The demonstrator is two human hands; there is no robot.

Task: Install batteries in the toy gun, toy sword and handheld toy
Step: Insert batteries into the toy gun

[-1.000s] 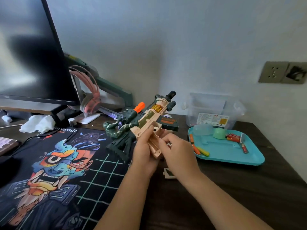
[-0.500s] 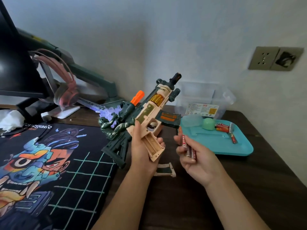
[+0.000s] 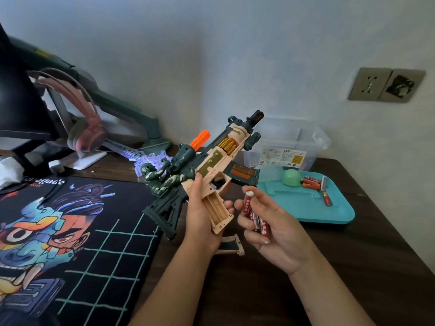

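Grips with the left hand (image 3: 200, 215) the handle of the beige-and-green plastic toy gun (image 3: 211, 165), raised above the dark wooden surface (image 3: 329, 278) with its rectangular ribbed battery bay (image 3: 215, 208) uncovered, and holds in the curled right hand (image 3: 275, 231) several red cylindrical batteries (image 3: 256, 217), one pinched upright.

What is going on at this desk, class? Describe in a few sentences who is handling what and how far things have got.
A person holds the toy gun in the left hand, its grip turned so the open battery compartment faces them; no battery shows inside. The right hand holds a few red batteries, one pinched at the fingertips close to the compartment. The compartment cover lies on the desk under the hands, and more batteries lie in the teal tray.
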